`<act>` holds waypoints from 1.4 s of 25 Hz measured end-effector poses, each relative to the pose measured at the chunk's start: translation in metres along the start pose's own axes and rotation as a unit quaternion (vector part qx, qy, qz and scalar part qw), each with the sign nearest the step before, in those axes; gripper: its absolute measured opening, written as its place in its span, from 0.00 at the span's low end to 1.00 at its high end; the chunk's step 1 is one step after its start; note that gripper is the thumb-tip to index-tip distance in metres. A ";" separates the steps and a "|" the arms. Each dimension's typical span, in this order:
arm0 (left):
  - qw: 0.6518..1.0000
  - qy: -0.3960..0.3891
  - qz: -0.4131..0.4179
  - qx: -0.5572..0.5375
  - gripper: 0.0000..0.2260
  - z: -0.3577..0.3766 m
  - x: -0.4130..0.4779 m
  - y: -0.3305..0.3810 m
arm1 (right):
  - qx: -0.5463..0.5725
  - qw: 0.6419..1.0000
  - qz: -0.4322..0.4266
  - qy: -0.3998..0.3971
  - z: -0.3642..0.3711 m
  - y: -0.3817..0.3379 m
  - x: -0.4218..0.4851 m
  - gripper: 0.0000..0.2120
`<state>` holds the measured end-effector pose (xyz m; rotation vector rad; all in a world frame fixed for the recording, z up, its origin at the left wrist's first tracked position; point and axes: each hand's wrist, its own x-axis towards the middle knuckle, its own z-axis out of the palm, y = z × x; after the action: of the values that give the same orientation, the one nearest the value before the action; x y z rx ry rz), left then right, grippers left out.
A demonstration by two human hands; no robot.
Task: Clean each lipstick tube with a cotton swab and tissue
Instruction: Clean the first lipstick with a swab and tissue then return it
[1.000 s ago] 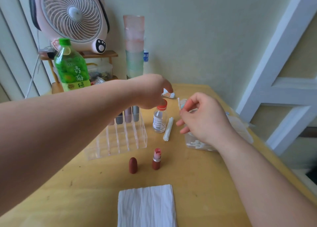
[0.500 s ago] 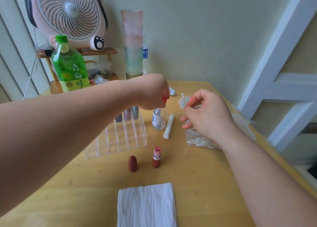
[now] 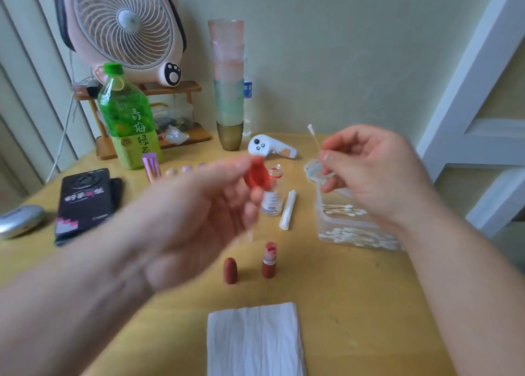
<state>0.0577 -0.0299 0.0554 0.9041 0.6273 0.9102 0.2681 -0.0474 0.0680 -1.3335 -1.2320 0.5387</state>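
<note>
Since the earlier frame the left hand has come off the small bottle with the red cap pinched in its blurred fingers, so the bottle is now open. The lipstick tube stands uncapped on the table, untouched. Its brown cap is just left of the tube, the tissue camera-side of it, the bottle behind it. The right hand pinches a cotton swab, up-right of the tube.

Likely step: wet the swab. Dip the tip only, don't knock the light bottle, avoid drips.

Counts: one open tube, one brown cap, one tissue, one held swab, one bottle. The swab box, right of the tube, holds too many to count.
</note>
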 end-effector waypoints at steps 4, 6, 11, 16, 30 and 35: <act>0.976 -0.042 -0.104 -0.185 0.13 -0.012 -0.048 -0.055 | 0.046 0.978 -0.093 -0.184 -0.015 -0.035 -0.036 0.05; 0.967 -0.044 -0.104 -0.229 0.16 -0.022 -0.056 -0.066 | -0.005 0.963 -0.117 -0.241 -0.016 -0.034 -0.061 0.05; 0.977 -0.085 -0.072 -0.185 0.20 -0.034 -0.072 -0.072 | 0.012 0.957 -0.067 -0.283 -0.013 -0.006 -0.092 0.06; 0.991 -0.112 -0.042 -0.052 0.17 -0.031 -0.080 -0.077 | -0.039 0.938 -0.041 -0.343 -0.008 -0.007 -0.083 0.08; 0.981 -0.145 -0.112 -0.070 0.15 -0.039 -0.073 -0.070 | -0.112 0.883 0.004 -0.456 0.041 -0.032 -0.059 0.35; 0.994 -0.040 -0.095 0.035 0.09 -0.030 -0.076 -0.067 | -0.088 0.888 0.015 -0.452 0.050 -0.021 -0.060 0.32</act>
<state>0.0241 -0.1048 -0.0105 0.9226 0.6667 0.6825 0.1966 -0.0831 0.0556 -1.2748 -2.0516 1.1732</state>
